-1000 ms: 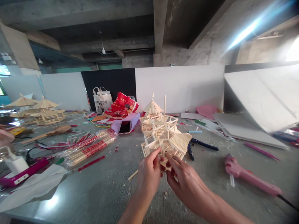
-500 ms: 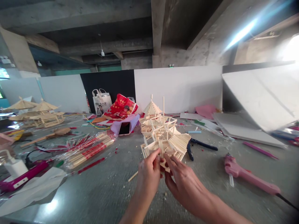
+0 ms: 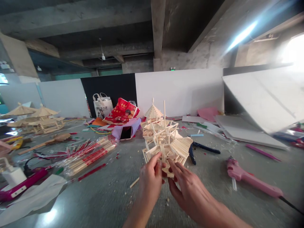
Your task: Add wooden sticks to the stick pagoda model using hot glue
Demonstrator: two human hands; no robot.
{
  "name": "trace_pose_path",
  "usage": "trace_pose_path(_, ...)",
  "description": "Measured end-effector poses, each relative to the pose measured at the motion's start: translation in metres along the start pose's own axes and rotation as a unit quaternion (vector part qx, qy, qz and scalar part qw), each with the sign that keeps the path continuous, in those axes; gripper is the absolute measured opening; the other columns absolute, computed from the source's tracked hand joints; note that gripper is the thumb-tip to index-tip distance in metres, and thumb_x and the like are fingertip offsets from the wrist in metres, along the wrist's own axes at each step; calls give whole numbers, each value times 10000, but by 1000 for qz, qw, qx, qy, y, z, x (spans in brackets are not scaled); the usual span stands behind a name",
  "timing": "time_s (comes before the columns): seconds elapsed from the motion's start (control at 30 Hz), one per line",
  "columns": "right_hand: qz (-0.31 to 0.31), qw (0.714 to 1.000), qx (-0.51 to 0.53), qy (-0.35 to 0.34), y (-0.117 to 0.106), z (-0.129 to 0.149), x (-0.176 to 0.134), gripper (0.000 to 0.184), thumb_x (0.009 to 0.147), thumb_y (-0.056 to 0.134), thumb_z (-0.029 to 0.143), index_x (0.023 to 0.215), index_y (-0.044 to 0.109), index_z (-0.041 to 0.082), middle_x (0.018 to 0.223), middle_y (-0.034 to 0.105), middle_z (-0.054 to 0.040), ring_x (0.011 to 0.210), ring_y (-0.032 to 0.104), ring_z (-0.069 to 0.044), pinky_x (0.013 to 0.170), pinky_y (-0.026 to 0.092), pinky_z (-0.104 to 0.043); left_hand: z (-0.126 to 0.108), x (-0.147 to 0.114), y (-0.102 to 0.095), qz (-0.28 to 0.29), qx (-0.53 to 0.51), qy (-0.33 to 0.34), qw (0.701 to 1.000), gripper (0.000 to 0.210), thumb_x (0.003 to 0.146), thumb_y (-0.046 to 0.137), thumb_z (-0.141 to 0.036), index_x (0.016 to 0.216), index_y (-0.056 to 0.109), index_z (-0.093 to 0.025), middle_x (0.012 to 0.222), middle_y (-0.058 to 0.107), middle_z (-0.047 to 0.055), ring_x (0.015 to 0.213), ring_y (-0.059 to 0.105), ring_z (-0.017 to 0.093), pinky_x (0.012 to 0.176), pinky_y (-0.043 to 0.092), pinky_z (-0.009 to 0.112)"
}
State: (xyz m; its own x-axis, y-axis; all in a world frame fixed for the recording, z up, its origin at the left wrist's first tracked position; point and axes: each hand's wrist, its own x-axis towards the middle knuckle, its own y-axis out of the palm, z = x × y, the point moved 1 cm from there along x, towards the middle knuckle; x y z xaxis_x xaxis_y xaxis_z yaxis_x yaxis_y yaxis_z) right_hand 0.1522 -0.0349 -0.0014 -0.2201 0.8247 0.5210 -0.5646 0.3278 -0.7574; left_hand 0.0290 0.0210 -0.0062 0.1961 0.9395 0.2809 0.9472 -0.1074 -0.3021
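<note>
View tilted up, near edge of stick pagoda [image 3: 163, 146] between left grip [image 3: 151, 177] and right grip [image 3: 190, 184], hold unclear

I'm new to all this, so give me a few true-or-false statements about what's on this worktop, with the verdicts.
1. The left hand and the right hand are both at the near side of the stick model. True.
2. The right hand is holding a paintbrush. False: its fingers are at the stick model.
3. A phone is to the left of the stick model in the picture. True.
4. A globe sits behind the phone. False: a red bag is there.
5. A pink corded tool lies to the right of the stick model. True.
</note>
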Motion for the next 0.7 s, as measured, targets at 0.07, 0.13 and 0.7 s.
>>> trace_pose_path(0.07, -15, 1000, -7, -6, -10, 1, -9, 436, 788, 386, 138, 1222, 342, 156, 1031, 521, -114, 869, 536, -194, 739, 468, -351, 1, -1, 0, -9, 6, 3, 1000, 387, 825, 372, -339, 1164, 480, -186, 780, 656, 35, 500, 600, 126, 404, 477, 219)
trace_pose_path(0.13, -32, 999, -11, -13, -26, 3, -19, 439, 802, 389, 152, 1236, 331, 173, 993, 531, -106, 814, 547, -173, 689, 480, -316, 3, -1, 0, -29, 22, 5, 999, 374, 816, 381, -346, 1132, 504, -187, 724, 656, 21, 499, 597, 128, 412, 471, 216)
trace_pose_path(0.7, 8, 999, 33, 16, -8, -1, 8, 307, 752, 399, 82, 1031, 465, 190, 933, 558, -42, 776, 531, -157, 689, 428, -297, -1, 1, 2, -1, 15, 3, 1000, 364, 813, 396, -317, 1121, 511, -159, 781, 664, 36, 511, 612, 124, 406, 479, 212)
